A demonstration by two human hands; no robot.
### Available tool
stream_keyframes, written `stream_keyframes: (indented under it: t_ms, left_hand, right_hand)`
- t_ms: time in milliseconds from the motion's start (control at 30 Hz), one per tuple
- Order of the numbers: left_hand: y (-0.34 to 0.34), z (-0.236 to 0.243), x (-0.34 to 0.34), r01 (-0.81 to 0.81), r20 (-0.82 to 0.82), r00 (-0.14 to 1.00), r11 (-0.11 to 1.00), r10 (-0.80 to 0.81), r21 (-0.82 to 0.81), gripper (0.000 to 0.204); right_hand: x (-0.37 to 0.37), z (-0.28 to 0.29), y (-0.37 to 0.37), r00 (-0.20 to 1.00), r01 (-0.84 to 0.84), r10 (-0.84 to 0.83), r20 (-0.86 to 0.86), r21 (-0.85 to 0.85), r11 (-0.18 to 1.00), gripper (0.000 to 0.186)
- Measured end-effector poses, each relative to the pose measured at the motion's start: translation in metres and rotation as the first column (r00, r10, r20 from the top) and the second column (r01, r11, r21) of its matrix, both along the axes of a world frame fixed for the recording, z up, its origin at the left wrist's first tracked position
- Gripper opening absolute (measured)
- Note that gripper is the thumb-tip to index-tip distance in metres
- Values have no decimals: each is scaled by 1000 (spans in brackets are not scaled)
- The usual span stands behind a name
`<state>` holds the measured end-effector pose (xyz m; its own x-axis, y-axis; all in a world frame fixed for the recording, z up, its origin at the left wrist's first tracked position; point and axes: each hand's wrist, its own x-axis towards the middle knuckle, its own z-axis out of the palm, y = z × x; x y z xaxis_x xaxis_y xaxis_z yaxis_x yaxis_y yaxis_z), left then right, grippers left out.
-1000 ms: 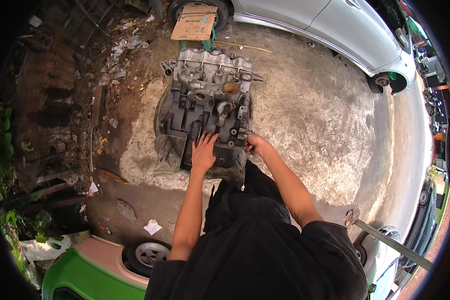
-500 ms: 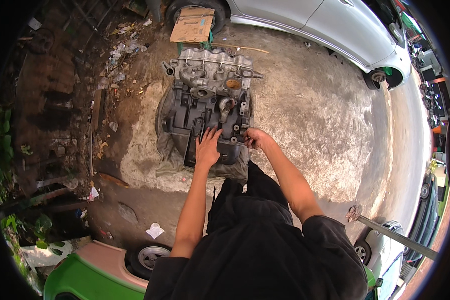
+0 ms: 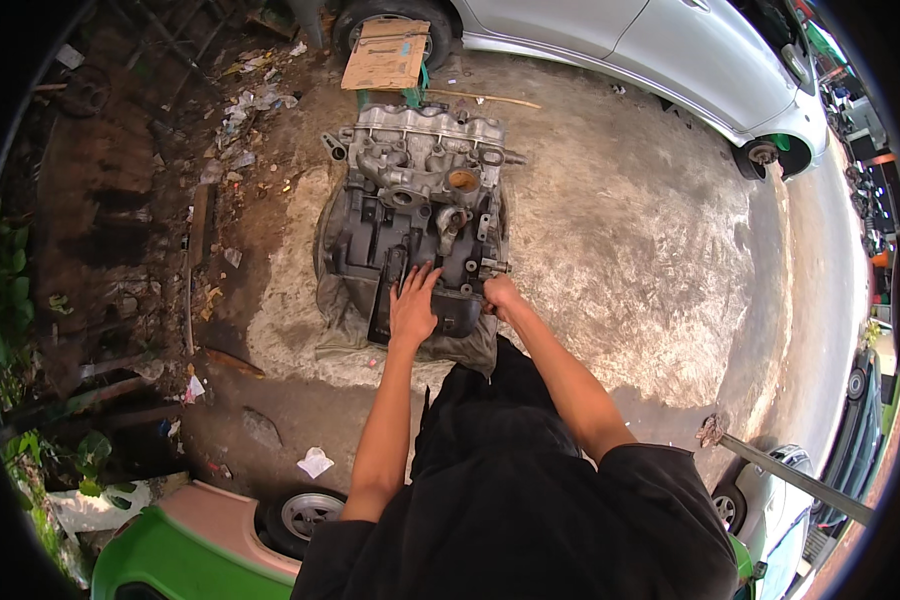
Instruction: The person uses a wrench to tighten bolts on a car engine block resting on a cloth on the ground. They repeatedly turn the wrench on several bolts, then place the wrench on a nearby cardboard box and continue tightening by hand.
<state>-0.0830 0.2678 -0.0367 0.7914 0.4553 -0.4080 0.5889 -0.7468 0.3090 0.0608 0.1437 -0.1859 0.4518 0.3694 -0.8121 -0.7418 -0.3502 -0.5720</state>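
Observation:
A car engine [image 3: 370, 240] with a dark block and a grey metal head lies on the ground in front of me. Spread flat on the near part of its block is my left hand [image 3: 413, 308], fingers apart. At the block's near right edge, my right hand [image 3: 501, 296] is closed, the knuckles turned up. Whatever is between those fingers is hidden. Just beyond that hand a small metal piece [image 3: 494, 267] sticks out at the engine's side. A crumpled grey-green cloth [image 3: 332, 327] is spread beneath the engine.
Past the engine, a flattened cardboard piece [image 3: 386, 54] stands before a silver car [image 3: 570, 28]. Litter [image 3: 245, 115] and a wooden strip [image 3: 201, 222] lie to the left. A green car part with a wheel [image 3: 308, 515] is near left; a pole [image 3: 790, 470] slants at the right.
My right hand has moved slightly nearer to me along the engine's edge and turned knuckles up. The left hand stays flat on the block. The view has shifted a little.

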Motion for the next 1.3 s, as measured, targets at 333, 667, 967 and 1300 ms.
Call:
stream_keyframes:
  t_ms: [333,667,967,1300]
  left_hand:
    - [0,0,0,-13,-30,999,1000,14,9,98]
    - [-3,8,1,-67,39,997,997,68,-32,94]
    - [-3,4,0,-79,37,996,997,79,-1,95]
    - [-1,-2,-3,-62,68,996,998,63,-19,93]
  right_hand:
    - [-50,69,-34,771,-208,371,517,-345,915,59]
    - [3,91,-54,963,104,-94,-253,25,994,23]
    - [42,73,-44,930,-124,122,-347,17,992,10]
    - [68,85,-19,893,-277,264,-365,17,961,19]
